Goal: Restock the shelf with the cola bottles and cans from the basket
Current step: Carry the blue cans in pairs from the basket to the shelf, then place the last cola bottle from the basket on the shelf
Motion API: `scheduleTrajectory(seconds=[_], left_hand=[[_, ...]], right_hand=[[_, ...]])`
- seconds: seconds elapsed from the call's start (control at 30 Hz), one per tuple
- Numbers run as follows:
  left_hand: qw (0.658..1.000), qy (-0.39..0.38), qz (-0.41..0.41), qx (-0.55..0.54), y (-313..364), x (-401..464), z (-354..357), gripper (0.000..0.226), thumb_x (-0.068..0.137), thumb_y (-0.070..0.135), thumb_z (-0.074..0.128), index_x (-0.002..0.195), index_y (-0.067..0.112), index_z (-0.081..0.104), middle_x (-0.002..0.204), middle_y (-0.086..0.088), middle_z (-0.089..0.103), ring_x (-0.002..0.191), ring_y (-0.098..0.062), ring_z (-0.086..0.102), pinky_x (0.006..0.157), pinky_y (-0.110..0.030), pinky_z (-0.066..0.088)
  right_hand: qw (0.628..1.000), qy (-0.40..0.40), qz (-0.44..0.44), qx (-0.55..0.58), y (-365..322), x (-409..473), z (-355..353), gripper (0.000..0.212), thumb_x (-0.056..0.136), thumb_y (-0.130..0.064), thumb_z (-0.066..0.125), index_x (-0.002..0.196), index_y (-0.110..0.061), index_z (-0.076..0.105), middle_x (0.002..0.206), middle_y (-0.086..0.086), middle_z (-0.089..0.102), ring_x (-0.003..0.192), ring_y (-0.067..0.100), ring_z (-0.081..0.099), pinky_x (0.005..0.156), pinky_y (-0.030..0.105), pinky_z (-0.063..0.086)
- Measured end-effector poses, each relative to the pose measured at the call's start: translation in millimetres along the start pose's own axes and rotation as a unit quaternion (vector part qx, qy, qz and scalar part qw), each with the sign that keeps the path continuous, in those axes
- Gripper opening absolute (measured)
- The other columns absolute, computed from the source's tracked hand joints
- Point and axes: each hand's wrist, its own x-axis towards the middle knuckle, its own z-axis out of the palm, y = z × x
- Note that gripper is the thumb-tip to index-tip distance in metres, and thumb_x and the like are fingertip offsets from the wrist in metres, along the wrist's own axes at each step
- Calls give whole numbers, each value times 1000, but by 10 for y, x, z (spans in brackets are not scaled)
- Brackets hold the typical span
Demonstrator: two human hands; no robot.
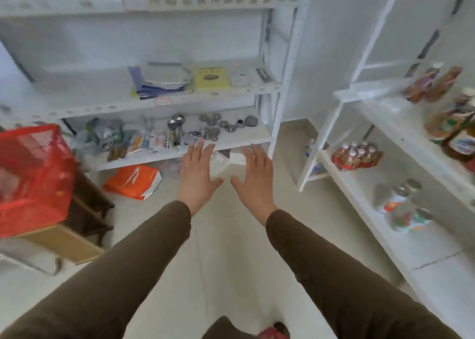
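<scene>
Hands first, head view only: my left hand (199, 174) and right hand (254, 176) are both out in front, palms down, fingers spread wide, holding nothing, hovering over the floor (231, 261) in the aisle.

Red basket (30, 176) sits far left on a low wooden stand (87, 210), well apart from both hands. Mesh sides are blurred; I can't make out any cola bottles or cans inside, so their lean and long axis can't be told from here. Judging from the task, they're in there.

Target is probably the white shelf (401, 238) on my right. It carries a shrink-wrapped pack of dark bottles (356, 156) standing upright, caps up, long axis vertical, and a few cans (403, 210) nearer me, blurred, apparently upright too. Whether either is cola, can't confirm.

Handling guess: full bottles will be heavy-ish, stiff, smooth plastic, maybe slippery; best taken around the mid body or just under the shoulder, one per hand. Cans are lighter, rigid but dentable, so wrap around the side wall, no squeezing. Set everything upright, caps and tops up, matching the pack already there.

Facing shelf (180, 143) ahead has utensils and stationery, not relevant. Orange bag (133, 181) lies on the floor below it, clear of my hands.
</scene>
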Motion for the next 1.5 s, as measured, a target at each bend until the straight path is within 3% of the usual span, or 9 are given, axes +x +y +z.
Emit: scheduleTrajectory(seconds=[0.1, 0.33, 0.7, 0.87, 1.17, 1.33, 1.5], left_hand=[[996, 34, -62, 48, -829, -130, -479, 95, 76, 31, 86, 155, 19, 35, 167, -10, 23, 155, -35, 12, 123, -53, 17], [981, 52, -165, 91, -2286, -202, -1027, 90, 79, 37, 83, 154, 19, 36, 167, -11, 23, 155, -35, 12, 123, -56, 12], [939, 31, -314, 137, -4386, 77, -1852, 94, 81, 34, 82, 158, 22, 29, 168, -10, 18, 156, -35, 7, 125, -55, 9], [923, 35, -363, 123, -5194, 99, -2099, 90, 83, 33, 80, 157, 21, 31, 168, -11, 21, 156, -33, 7, 126, -52, 10], [932, -10, -356, 66, -6763, 268, -2294, 80, 88, 29, 72, 157, 19, 32, 167, -13, 22, 155, -34, 10, 125, -47, 12], [938, -83, -336, 23, -7644, 357, -2382, 81, 89, 30, 72, 158, 19, 30, 167, -12, 21, 156, -32, 10, 125, -48, 14], [941, -159, -297, 16, -8242, 463, -2234, 82, 89, 26, 69, 159, 19, 26, 168, -13, 18, 156, -32, 8, 125, -47, 13]], right_hand=[[995, -68, -66, 8, -730, 208, 563, 77, 88, -31, 71, 155, -20, 34, 166, 7, 24, 152, 31, 19, 124, 49, 17], [978, -141, -152, 25, -1898, 626, 1704, 75, 88, -33, 68, 155, -22, 34, 166, 6, 25, 151, 30, 19, 124, 49, 15], [939, -255, -220, 64, -3613, 1563, 3523, 71, 90, -30, 70, 152, -19, 37, 162, 9, 30, 150, 33, 22, 123, 49, 21], [923, -308, -208, 100, -4269, 1749, 4164, 72, 94, -32, 68, 155, -16, 33, 162, 8, 30, 150, 30, 21, 124, 44, 21], [904, -400, -101, 116, -5362, 1786, 5476, 74, 101, -25, 58, 161, -11, 18, 168, 13, 19, 155, 31, 15, 126, 44, 17], [901, -432, -41, 26, -5720, 1901, 6217, 73, 103, -24, 55, 161, -6, 15, 168, 18, 16, 156, 34, 12, 126, 42, 13], [889, -445, -68, -85, -5772, 2195, 6745, 71, 101, -19, 55, 161, -10, 18, 167, 19, 18, 152, 39, 20, 124, 44, 20]])
